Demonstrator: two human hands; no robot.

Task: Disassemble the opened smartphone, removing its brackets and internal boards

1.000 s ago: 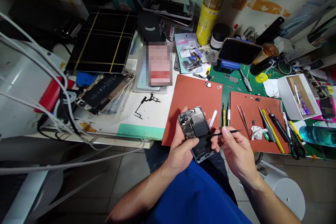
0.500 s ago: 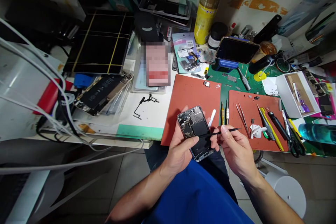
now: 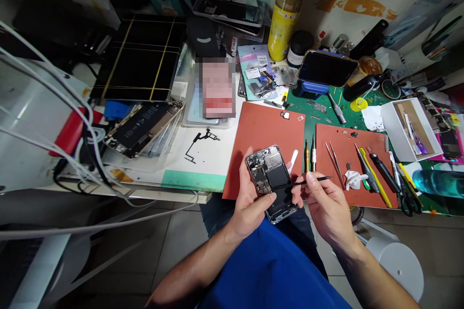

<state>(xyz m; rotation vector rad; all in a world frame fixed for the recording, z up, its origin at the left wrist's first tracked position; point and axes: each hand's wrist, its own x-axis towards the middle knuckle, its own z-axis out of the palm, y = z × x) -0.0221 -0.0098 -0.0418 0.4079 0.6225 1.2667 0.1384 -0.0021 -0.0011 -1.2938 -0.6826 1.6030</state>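
An opened smartphone (image 3: 268, 166), its circuit board and dark battery exposed, is tilted in my left hand (image 3: 250, 205). The left thumb presses near the phone's lower left edge, and the other fingers go behind it. My right hand (image 3: 326, 203) pinches a thin black spudger (image 3: 299, 183) between thumb and fingers. Its left end lies over the middle of the phone, close to the board and battery; whether it touches cannot be made out. A white plastic pick (image 3: 294, 158) lies on the red-brown mat (image 3: 253, 128) just past the phone.
On the right mat (image 3: 366, 195) lie tweezers (image 3: 335, 158), a crumpled tissue (image 3: 354, 180) and several pen-like tools. Two screwdrivers (image 3: 308, 157) lie between the mats. Scissors (image 3: 409, 200) are farther right. A thin black flex cable (image 3: 198, 141) lies left, near white cables (image 3: 81, 128).
Almost nothing differs. The phone and my left hand have shifted very slightly, and the left thumb sits a touch lower and to the right. My right hand keeps the same hold.
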